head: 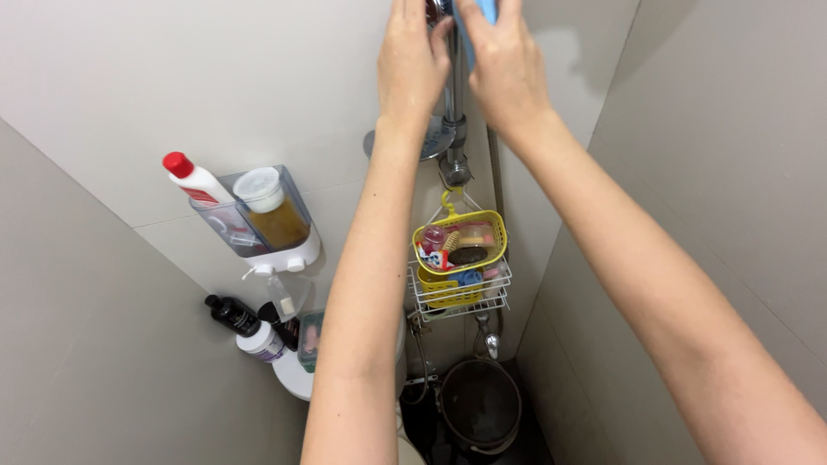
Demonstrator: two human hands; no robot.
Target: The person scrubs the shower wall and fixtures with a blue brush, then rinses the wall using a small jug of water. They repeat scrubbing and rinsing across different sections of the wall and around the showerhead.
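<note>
Both my arms reach up to the top edge of the view. My left hand [412, 65] rests against the upper part of a chrome shower pipe [453, 103], its fingers curled at a fitting that is mostly out of frame. My right hand [506, 65] presses a blue cloth [482, 10] against the same pipe from the right. Only a strip of the cloth shows between the fingers. A round chrome shower head [435, 142] sits on the pipe just below my left wrist.
A yellow basket [459, 243] with small toiletries hangs from the pipe above a white wire rack [461, 297]. A wall dispenser [263, 215] with a red-capped bottle [194, 179] is at left. Dark bottles [233, 314] and a dark bucket [480, 405] lie below.
</note>
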